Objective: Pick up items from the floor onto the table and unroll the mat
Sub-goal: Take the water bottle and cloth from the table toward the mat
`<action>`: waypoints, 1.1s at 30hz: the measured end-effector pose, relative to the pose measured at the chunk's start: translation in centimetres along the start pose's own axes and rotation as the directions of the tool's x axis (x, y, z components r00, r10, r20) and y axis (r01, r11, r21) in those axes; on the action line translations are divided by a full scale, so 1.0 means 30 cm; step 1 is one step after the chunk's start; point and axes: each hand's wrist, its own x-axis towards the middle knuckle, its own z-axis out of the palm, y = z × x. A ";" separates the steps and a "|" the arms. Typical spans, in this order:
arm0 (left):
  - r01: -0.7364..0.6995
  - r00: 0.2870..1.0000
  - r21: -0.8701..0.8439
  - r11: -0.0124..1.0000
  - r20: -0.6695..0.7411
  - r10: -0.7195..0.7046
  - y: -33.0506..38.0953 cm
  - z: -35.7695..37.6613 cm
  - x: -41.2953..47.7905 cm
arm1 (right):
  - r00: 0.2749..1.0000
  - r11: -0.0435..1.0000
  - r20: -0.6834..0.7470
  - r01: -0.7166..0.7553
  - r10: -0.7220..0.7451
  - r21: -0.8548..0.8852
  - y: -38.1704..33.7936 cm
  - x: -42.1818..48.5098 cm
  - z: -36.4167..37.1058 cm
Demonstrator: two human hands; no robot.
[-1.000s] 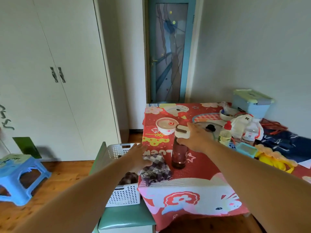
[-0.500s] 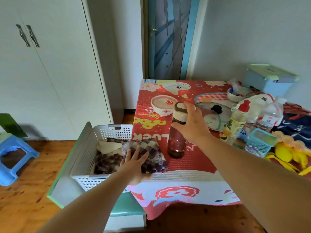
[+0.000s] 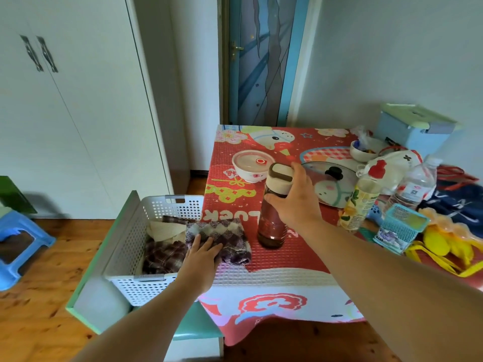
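A red cartoon-print mat (image 3: pixel 261 142) lies spread over the table, its near edge hanging down. A dark red bottle (image 3: pixel 270 228) with a cream and brown cap stands upright on it. My right hand (image 3: pixel 295 202) is wrapped round the bottle's neck just under the cap. At the table's left near corner lies a purple and cream checked cloth (image 3: pixel 227 231). My left hand (image 3: pixel 202 256) rests flat on the cloth's near left part with the fingers spread, not gripping it.
A white perforated basket (image 3: pixel 130 239) with folded fabric sits on a green chair against the table's left side. On the table are a lidded bowl (image 3: pixel 252 165), a glass pot lid (image 3: pixel 332 178), a spray bottle (image 3: pixel 360 205), a water bottle (image 3: pixel 415 184) and a blue mesh cup (image 3: pixel 400 228). A blue stool (image 3: pixel 18 239) stands at the far left.
The view has dropped and closed in on the table. My left hand has flattened out on the checked cloth. My right hand stays on the standing bottle.
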 end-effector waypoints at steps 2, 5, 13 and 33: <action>-0.039 0.996 -0.015 0.999 -0.078 0.037 -0.002 -0.032 -0.015 | 1.000 1.000 0.006 0.016 -0.016 -0.002 -0.015 -0.019 -0.004; -0.110 0.977 -0.032 0.993 -0.189 0.102 -0.009 -0.090 -0.033 | 0.998 0.999 0.047 0.047 -0.046 -0.009 -0.050 -0.048 -0.015; -0.231 0.907 0.012 0.973 -0.359 0.220 -0.013 -0.308 -0.197 | 0.986 0.992 0.110 0.124 -0.128 0.038 -0.234 -0.147 -0.114; -0.162 0.900 0.034 0.986 -0.406 0.162 -0.374 -0.517 -1.427 | 0.974 0.988 0.181 0.122 -0.137 0.091 -0.891 -1.069 -0.291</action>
